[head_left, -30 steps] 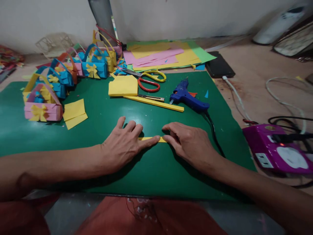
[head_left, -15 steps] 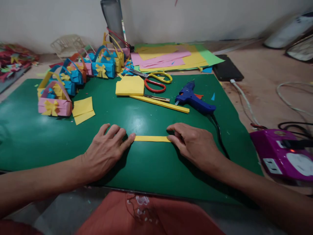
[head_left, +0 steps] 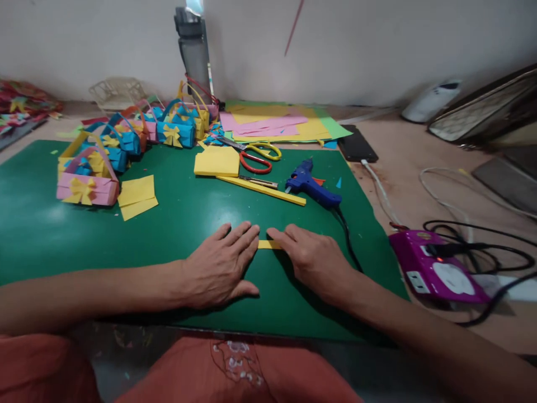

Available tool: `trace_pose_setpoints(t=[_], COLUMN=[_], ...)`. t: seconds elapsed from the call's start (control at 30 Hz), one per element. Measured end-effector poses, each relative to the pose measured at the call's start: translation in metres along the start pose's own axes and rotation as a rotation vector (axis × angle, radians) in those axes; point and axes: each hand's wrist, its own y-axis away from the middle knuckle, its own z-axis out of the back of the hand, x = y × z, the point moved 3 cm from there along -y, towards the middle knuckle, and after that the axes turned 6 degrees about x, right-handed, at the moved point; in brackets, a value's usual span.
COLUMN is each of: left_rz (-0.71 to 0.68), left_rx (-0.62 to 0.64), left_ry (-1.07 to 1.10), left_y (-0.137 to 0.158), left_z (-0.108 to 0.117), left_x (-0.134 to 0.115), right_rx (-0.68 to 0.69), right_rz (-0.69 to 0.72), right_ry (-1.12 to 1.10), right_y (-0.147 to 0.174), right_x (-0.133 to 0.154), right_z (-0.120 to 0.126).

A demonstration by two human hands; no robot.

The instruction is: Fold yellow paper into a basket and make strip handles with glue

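Note:
A narrow yellow paper strip [head_left: 268,244] lies on the green mat [head_left: 176,235], with only a short middle part showing between my hands. My left hand [head_left: 222,266] rests flat over its left part, fingers stretched out and thumb spread toward me. At the strip's other end, my right hand [head_left: 314,254] is closed, its fingers bent and pressed on the paper; the exact grip is partly hidden. Beyond my hands lie a longer folded yellow strip [head_left: 268,191], a yellow paper stack [head_left: 217,161], scissors [head_left: 255,162] with red and yellow handles, and a blue glue gun [head_left: 312,184].
Several small paper baskets with bows [head_left: 86,187] stand at the left, beside yellow paper squares [head_left: 137,196]. Coloured sheets [head_left: 281,123] and a dark bottle [head_left: 195,61] are at the back. On the right are a phone [head_left: 358,144], cables and a purple power box [head_left: 436,268].
My left hand has gone from pressing the strip's end with its thumb to lying flat across it. The hands are closer together, and the view has tilted up and turned slightly right.

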Motion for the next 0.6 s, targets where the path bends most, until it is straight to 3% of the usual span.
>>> trace_pose_setpoints(t=[0.13,0.33,0.6], left_rz=[0.044,0.104,0.114], left_rx=[0.053,0.046,0.036], left_ry=[0.112,0.196,0.141], left_y=[0.002,0.001,0.008], left_z=[-0.011,-0.011,-0.009], left_x=[-0.006,-0.013,-0.013], right_rx=[0.03,0.023,0.014], right_rz=[0.067,0.12,-0.037], right_ry=[0.22,0.317,0.392], right_y=[0.007,0.007,0.044], right_x=[0.016,0.03,-0.013], right_z=[0.001,0.002,-0.001])
